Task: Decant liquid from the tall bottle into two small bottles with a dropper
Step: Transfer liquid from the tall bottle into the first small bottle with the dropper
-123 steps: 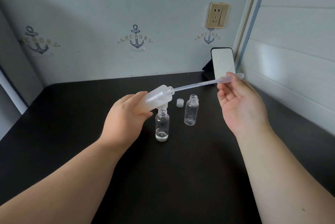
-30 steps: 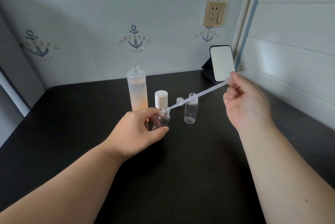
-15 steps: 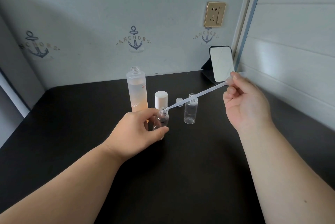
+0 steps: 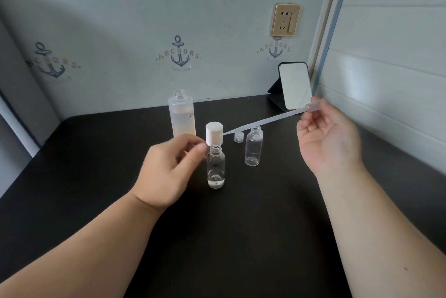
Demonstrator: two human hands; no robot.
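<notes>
The right hand (image 4: 329, 137) pinches the dropper (image 4: 265, 121) bulb, tip aloft, while the left hand (image 4: 169, 167) hovers loosely curled, empty, beside the near small bottle (image 4: 216, 168) — tall bottle (image 4: 182, 114), white cap (image 4: 214, 133) behind on the counter (image 4: 96, 177).

The tall frosted bottle (image 4: 181, 114) stands uncapped, holding pale orange liquid. Near it, one small clear bottle (image 4: 216, 168) stands open with a little liquid at its bottom; the other small bottle (image 4: 253, 147) looks empty. A translucent dropper (image 4: 265, 121) slants above them.
</notes>
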